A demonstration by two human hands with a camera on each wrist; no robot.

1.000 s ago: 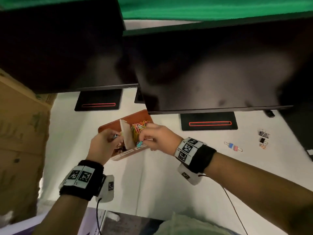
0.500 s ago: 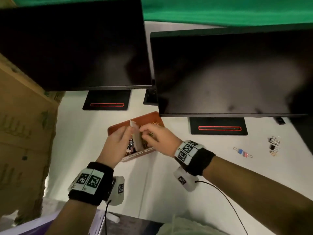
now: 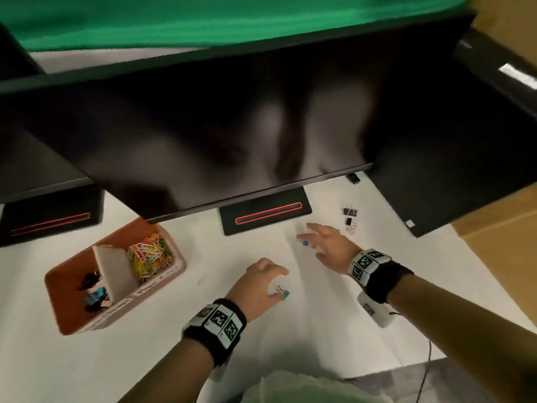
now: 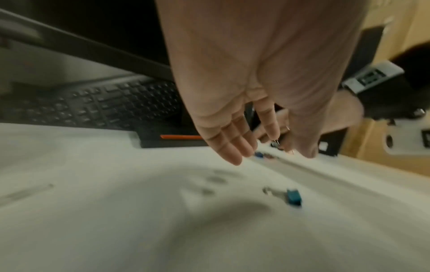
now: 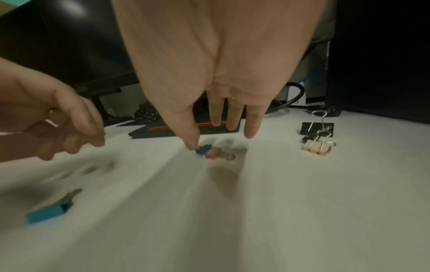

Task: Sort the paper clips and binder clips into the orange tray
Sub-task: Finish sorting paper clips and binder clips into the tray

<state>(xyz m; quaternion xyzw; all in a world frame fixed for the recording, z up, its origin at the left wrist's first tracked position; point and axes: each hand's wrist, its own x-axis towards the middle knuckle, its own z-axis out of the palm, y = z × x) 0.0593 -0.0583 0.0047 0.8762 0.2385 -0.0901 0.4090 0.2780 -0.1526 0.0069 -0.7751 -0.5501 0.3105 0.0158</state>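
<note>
The orange tray (image 3: 72,309) stands at the left, split by a white divider (image 3: 116,271). Coloured paper clips (image 3: 151,254) fill its right side and several binder clips (image 3: 93,289) lie in its left side. My left hand (image 3: 279,282) hovers with loosely curled fingers over a teal binder clip (image 3: 284,292) and holds nothing; the left wrist view shows that clip (image 4: 294,197) on the table. My right hand (image 3: 308,237) is spread, and its thumb tip touches a blue binder clip (image 5: 203,150) that lies beside a pink one (image 5: 213,153).
Two black binder clips (image 3: 350,212) and a peach one (image 5: 316,147) lie further right. A lone paper clip (image 3: 201,281) sits between the tray and my left hand. Dark monitors (image 3: 232,126) overhang the white table, with their stands (image 3: 264,215) behind the hands.
Both hands have left the tray and moved right across the table, to the loose clips. The head view has swung right with them.
</note>
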